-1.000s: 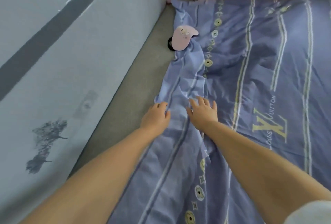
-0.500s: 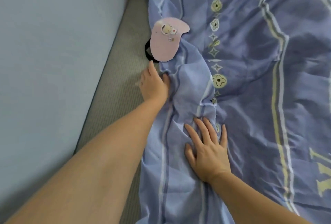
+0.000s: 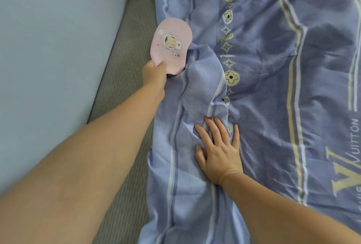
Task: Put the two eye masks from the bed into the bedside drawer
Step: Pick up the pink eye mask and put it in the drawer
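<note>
Fingers of the left hand pinch the near edge of 1 pink eye mask at 11 o'clock, by the quilt's left edge; the right hand presses flat, fingers spread, on the quilt at 6 o'clock.

Eye mask: soft pink cloth, matt, smooth face with a printed cartoon patch; dark strap material just shows at its lower edge. Duvet cover: thin woven cloth, lilac-blue, matt, heavily creased and rumpled, with printed cream and white stripes, flower motifs and lettering. Mattress surface beside it: grey-green textile, coarse ribbed weave, matt, rougher than the cover. Wall on the left: pale blue-grey, smooth, flat, faint sheen, no visible texture.
</note>
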